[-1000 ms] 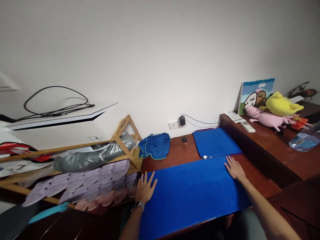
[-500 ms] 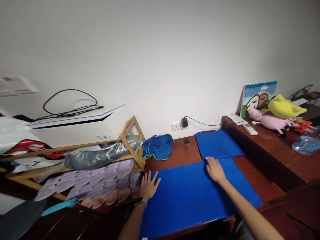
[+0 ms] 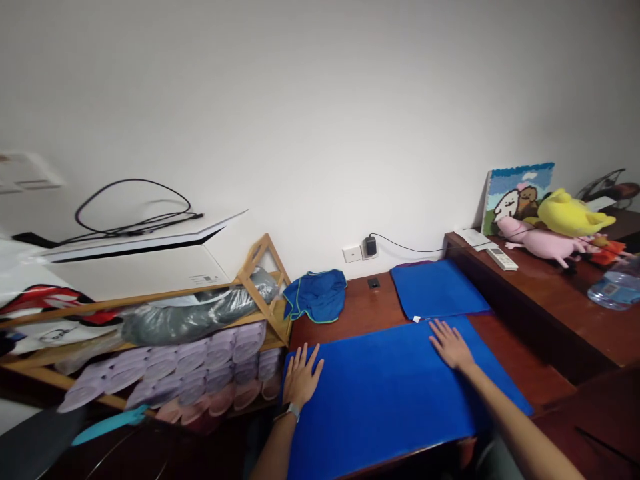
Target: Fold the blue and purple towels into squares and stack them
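Observation:
A large blue cloth (image 3: pixel 385 393) lies flat over the front of the brown desk. My left hand (image 3: pixel 302 379) rests on its left edge with fingers spread, a watch on the wrist. My right hand (image 3: pixel 453 347) lies palm down near the cloth's far right part, fingers apart, holding nothing. Just beyond that hand is a second blue piece, a folded cloth (image 3: pixel 437 288), with a small white tag (image 3: pixel 417 319) at its near edge. Further left, a crumpled blue cloth with a light green border (image 3: pixel 317 295) sits by the wall.
On the left, a wooden rack (image 3: pixel 263 273) holds several lilac slippers (image 3: pixel 193 360), with a white box (image 3: pixel 145 267) on top. A black adapter (image 3: pixel 370 245) is plugged into the wall. The raised right shelf carries plush toys (image 3: pixel 545 241), a remote (image 3: pixel 501 259) and a water bottle (image 3: pixel 615 290).
My right hand has moved to the right across the large blue cloth, away from the white tag, which now shows fully. My left hand has stayed at the left edge.

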The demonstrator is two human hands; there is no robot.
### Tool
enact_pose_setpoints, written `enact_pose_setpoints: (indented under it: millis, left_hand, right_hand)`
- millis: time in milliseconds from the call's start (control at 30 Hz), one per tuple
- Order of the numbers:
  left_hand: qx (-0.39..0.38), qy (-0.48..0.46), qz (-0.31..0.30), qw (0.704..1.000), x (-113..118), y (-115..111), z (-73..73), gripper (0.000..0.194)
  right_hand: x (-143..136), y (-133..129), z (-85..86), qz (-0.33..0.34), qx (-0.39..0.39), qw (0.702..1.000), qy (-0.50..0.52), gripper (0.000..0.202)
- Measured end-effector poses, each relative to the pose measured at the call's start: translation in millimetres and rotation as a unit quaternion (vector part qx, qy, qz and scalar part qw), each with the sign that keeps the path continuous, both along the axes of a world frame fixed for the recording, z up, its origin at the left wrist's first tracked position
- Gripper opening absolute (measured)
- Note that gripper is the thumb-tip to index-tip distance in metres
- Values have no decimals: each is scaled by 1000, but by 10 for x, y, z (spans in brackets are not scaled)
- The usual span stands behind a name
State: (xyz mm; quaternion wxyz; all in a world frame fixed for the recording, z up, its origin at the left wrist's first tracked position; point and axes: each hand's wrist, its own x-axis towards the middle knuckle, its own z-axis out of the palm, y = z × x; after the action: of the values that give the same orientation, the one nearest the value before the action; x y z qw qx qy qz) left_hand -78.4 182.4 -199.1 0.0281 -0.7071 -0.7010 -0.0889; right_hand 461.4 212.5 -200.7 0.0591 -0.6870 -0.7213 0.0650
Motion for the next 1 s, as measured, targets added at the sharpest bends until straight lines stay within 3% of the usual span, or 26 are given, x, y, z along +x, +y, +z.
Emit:
enact_pose_setpoints:
  millis: [67, 167, 267, 367, 467, 533, 667, 733, 767, 800, 867, 1000]
  left_hand:
    - [2, 2, 2, 1000, 37, -2, 15, 60]
    - [-1, 4, 6, 1000, 70, -6, 35, 60]
    - [-15, 1, 10, 1000, 52, 3, 80, 61]
    - [-44, -8, 13, 999, 47, 11, 164, 62]
    - [-27, -15, -11, 999, 233, -54, 243, 61]
    - [9, -22, -64, 998, 523, -173, 258, 58]
    - [37, -50, -195, 979, 1259, -523, 197, 56]
    - [24, -56, -218, 974, 1501, -668, 154, 56]
    - [16, -57, -219, 974, 1565, -716, 138, 56]
    - [9, -57, -215, 975, 1595, -747, 127, 55]
    - [2, -57, -211, 976, 1581, -765, 120, 55]
    - [-4, -61, -210, 976, 1499, -725, 124, 55]
  right_hand:
    - [463, 1, -71, -66, -9, 997, -25, 68]
    - [788, 6, -138, -90, -13, 995, -41, 70]
    - [804, 23, -86, -93, -27, 994, -43, 71]
    - [658, 11, 86, -106, -49, 993, -35, 71]
    - [216, -130, 261, -69, 13, 997, -12, 70]
    - [-315, -330, 311, 4, 81, 997, 20, 67]
    - [-1535, -830, 243, 174, 102, 976, 81, 63]
    - [-1863, -1004, 184, 206, 88, 970, 97, 61]
    - [-1892, -1054, 159, 207, 79, 970, 99, 61]
    - [-1823, -1081, 137, 200, 70, 973, 96, 61]
    - [-1418, -1084, 96, 162, 53, 982, 77, 61]
    - [-52, -1050, -7, 12, 21, 1000, 20, 66]
